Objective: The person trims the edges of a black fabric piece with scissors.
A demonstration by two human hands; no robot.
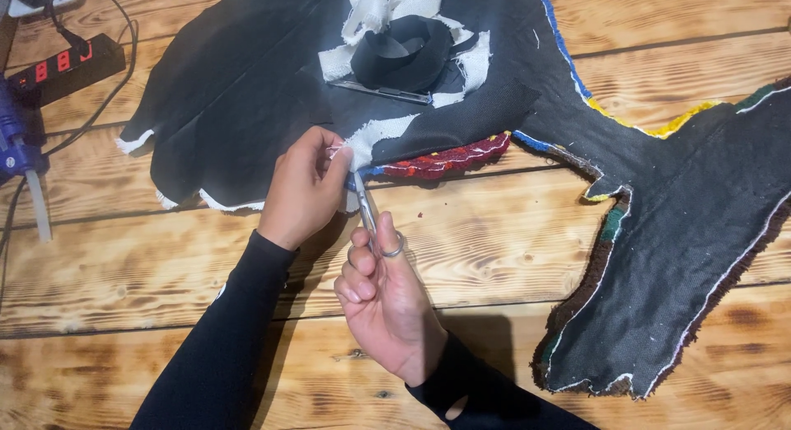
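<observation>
Black backing cloth covers the underside of a large tufted rug, which lies face down across the wooden table, its coloured pile showing only as a fringe along the edges. At the near edge of the rug, left of centre, the left hand pinches a strip of white fabric trim between thumb and fingers and pulls it up and taut, apparently so the blades can meet a firm edge. The right hand is clenched on a pair of small steel scissors, thumb and a finger through the loops, with the blades pointing away toward the pinched trim, just beside a red and blue patch of pile.

Farther off, on the backing, a roll of black tape rests on loose white scraps. At the far left lie a blue glue gun and a black power strip, near but well apart from the cutting.
</observation>
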